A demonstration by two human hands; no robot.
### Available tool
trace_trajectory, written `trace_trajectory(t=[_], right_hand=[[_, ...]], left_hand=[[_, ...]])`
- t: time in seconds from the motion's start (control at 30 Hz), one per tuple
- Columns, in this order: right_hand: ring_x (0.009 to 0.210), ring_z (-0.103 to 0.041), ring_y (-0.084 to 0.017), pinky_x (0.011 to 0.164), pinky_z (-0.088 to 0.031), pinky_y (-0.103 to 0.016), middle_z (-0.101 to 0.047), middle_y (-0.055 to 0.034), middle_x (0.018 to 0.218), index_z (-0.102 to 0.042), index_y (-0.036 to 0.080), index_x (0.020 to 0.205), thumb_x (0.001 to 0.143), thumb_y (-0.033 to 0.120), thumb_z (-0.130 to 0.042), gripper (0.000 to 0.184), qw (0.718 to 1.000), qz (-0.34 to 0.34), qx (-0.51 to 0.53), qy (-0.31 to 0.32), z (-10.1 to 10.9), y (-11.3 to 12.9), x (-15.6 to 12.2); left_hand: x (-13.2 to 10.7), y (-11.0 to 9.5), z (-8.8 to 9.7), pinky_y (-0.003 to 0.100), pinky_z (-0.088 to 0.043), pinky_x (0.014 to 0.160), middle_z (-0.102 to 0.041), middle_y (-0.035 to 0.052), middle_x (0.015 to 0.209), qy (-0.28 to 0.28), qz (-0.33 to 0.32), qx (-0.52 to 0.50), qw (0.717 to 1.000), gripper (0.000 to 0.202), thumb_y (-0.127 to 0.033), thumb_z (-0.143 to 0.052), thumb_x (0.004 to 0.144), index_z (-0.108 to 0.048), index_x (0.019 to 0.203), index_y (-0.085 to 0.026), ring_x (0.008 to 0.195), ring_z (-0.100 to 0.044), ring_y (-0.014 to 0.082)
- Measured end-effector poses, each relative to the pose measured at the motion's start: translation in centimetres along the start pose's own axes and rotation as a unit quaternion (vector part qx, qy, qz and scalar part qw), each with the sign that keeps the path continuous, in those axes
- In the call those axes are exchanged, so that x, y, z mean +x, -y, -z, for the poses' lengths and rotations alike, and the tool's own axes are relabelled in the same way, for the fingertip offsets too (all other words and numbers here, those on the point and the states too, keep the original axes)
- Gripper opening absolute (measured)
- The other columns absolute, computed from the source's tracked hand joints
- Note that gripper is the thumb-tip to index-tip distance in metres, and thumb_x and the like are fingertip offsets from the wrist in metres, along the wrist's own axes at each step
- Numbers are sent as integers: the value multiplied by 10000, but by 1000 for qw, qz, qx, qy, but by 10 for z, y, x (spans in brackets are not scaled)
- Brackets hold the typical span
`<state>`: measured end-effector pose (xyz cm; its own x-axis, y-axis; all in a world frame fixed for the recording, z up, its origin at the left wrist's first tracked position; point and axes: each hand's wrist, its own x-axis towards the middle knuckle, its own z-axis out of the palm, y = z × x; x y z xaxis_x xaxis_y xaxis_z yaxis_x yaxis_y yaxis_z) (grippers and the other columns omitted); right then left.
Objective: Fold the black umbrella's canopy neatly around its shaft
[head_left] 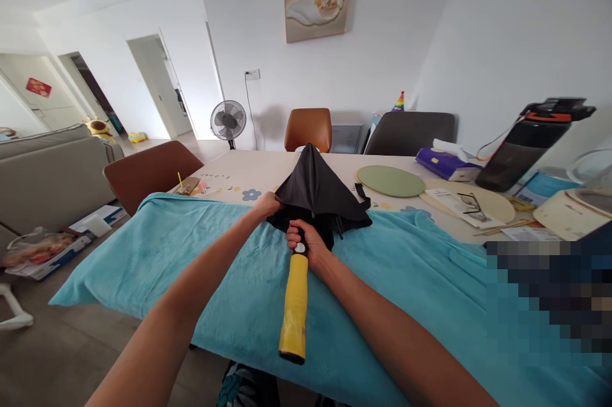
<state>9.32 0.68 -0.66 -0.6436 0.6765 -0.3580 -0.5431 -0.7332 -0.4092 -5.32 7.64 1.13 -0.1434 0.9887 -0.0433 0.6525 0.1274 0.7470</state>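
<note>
A black umbrella (313,180) with a yellow handle lies over the table, partly folded, its canopy loose and its tip pointing away from me. My right hand (308,242) is wrapped round the black shaft end just above the yellow grip. With closed fingers my left hand (268,204) pinches the left edge of the canopy. A short black strap hangs out at the canopy's right side. Under the umbrella spreads a turquoise blanket (229,266). The inner ribs are mostly hidden by the fabric and my right hand.
On the table's right stand a dark water bottle (526,145), a purple tissue box (444,163), a green round mat (389,181) and eyeglasses (471,204). Chairs surround the table, including a brown one (308,129). A fan (228,120) stands behind. A pixelated patch covers the right edge.
</note>
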Motion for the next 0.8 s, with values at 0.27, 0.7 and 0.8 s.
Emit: trace_trajectory(t=[0.27,0.7,0.8], right_hand=[[319,-329,-31,301,-310,-147,-347,78,440,-329,195,624,810,132,-474,245,1000,14,28,-4,-2,-1,-2],[324,-337,-39,312,-309,-142,-381,66,439,-417,172,661,819,186,-491,176,999,19,-42,-29,-3,-1,-3],[334,-353,-49,318,-307,-142,-364,67,419,-451,163,672,807,200,-493,146,997,11,-72,-39,-4,-1,-5]], left_hand=[[19,-14,37,295,-485,558,-649,73,853,-186,28,-121,975,282,-242,-415,792,-588,1008,-190,628,-604,166],[16,5,56,338,-418,824,-635,56,1024,-174,-117,276,938,392,-147,-362,820,-634,1060,-297,974,-574,231],[11,24,56,306,-416,857,-643,51,1054,50,-98,319,941,388,-135,-497,714,-657,1037,-277,1009,-564,228]])
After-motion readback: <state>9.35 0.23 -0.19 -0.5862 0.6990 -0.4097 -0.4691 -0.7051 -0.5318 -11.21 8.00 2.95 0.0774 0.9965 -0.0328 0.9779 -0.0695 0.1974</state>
